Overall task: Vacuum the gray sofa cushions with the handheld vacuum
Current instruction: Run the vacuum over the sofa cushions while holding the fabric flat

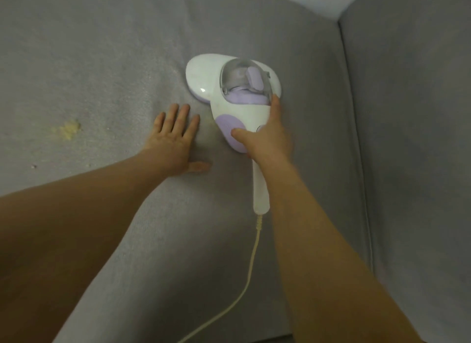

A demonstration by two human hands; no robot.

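One vacuum [229,110] stands on the cushion [102,62]; its clear cup [235,74] holds one lilac part [254,80]. Our right hand [267,138] grips the vacuum; our left hand [173,141] lies flat on the cushion, fingers [182,115] apart. One crumb pile [68,129] lies to the left.

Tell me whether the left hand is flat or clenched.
Flat: the left hand lies palm down on the gray cushion, fingers straight.

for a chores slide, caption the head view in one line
Right hand holds a white-and-lilac handheld vacuum on the gray fabric sofa cushion, left hand flat beside it.
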